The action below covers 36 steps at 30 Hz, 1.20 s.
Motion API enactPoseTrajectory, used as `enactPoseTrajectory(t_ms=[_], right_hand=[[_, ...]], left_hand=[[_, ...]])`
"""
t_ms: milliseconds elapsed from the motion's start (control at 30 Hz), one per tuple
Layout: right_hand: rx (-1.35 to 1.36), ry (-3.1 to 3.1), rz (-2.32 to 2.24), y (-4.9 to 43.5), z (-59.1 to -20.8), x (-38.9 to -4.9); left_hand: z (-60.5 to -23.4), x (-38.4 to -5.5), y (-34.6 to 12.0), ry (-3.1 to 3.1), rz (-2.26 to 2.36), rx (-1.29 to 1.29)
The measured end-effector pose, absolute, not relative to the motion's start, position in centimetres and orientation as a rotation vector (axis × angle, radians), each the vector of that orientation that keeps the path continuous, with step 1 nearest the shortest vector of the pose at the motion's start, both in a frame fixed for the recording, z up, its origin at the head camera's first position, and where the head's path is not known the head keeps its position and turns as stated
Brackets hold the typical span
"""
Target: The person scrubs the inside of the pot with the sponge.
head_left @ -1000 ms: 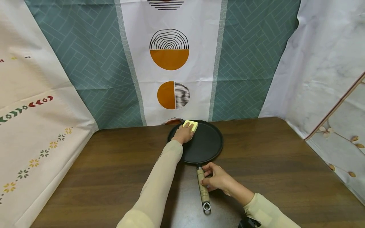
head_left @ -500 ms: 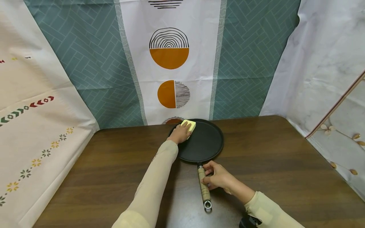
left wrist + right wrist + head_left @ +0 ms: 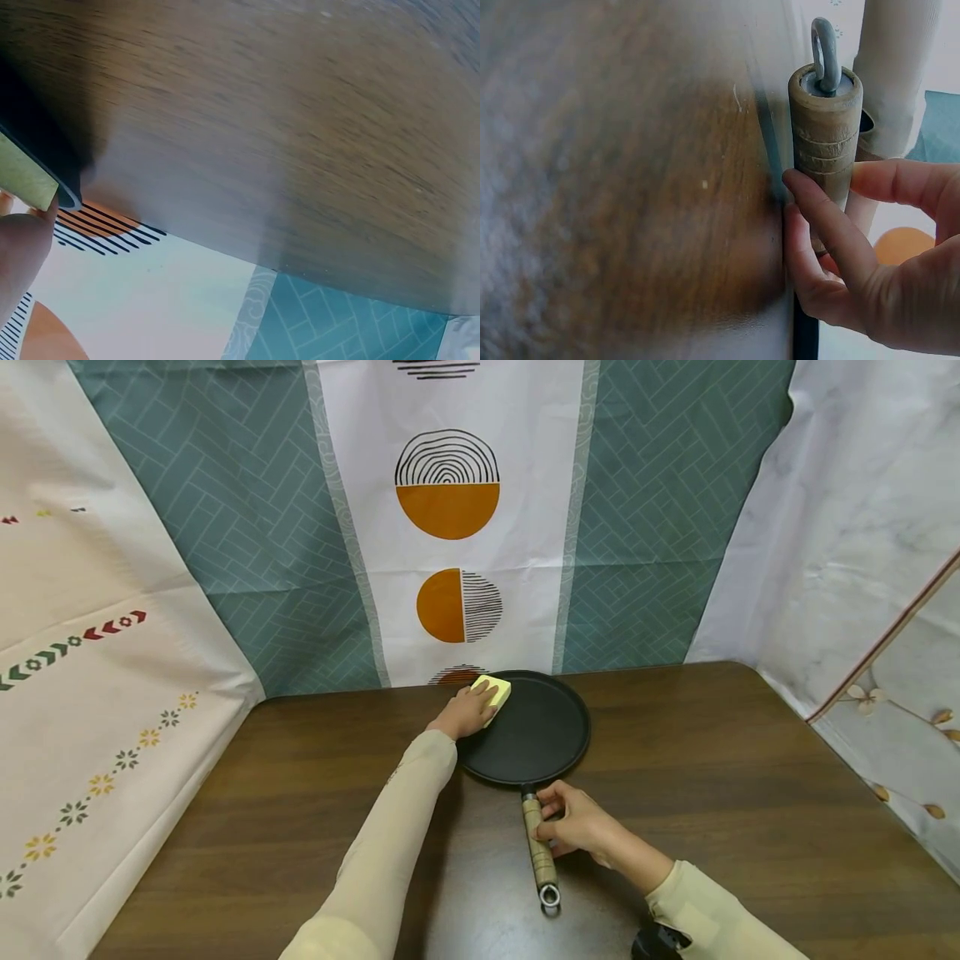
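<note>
A round black flat pan (image 3: 528, 731) lies at the far middle of the table, its wooden handle (image 3: 538, 847) pointing toward me and ending in a metal ring (image 3: 550, 896). My left hand (image 3: 463, 712) holds a pale yellow sponge (image 3: 497, 690) against the pan's upper left part. In the left wrist view the sponge (image 3: 24, 176) sits just inside the dark rim, with fingertips along its edge. My right hand (image 3: 573, 822) pinches the handle from the right. The right wrist view shows thumb and fingers on both sides of the wooden handle (image 3: 825, 124).
The brown wooden table (image 3: 300, 793) spreads around the pan. Patterned cloth (image 3: 480, 527) hangs right behind its far edge, a cream cloth (image 3: 112, 735) at the left and a whitish one (image 3: 847, 568) at the right. A black object (image 3: 656, 941) shows by the right sleeve.
My left hand has slid the sponge leftward across the pan toward its left rim. The right hand keeps its hold on the handle, and the camera view has shifted slightly.
</note>
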State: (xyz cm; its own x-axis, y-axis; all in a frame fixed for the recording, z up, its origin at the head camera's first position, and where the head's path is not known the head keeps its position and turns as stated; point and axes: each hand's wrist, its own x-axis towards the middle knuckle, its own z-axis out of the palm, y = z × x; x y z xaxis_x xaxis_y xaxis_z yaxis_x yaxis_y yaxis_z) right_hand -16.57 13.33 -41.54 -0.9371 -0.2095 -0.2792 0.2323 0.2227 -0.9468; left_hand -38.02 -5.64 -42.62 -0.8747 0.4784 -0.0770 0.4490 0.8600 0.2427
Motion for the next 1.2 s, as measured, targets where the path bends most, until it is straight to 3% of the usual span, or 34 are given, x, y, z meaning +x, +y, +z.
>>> enactPoseTrajectory(t_ms=[1200], right_hand=[[-0.004,2.130,-1.773,13.4,-41.6,-16.7]], left_hand=[[-43.2,-36.5,-8.1,2.852,0.365,0.856]])
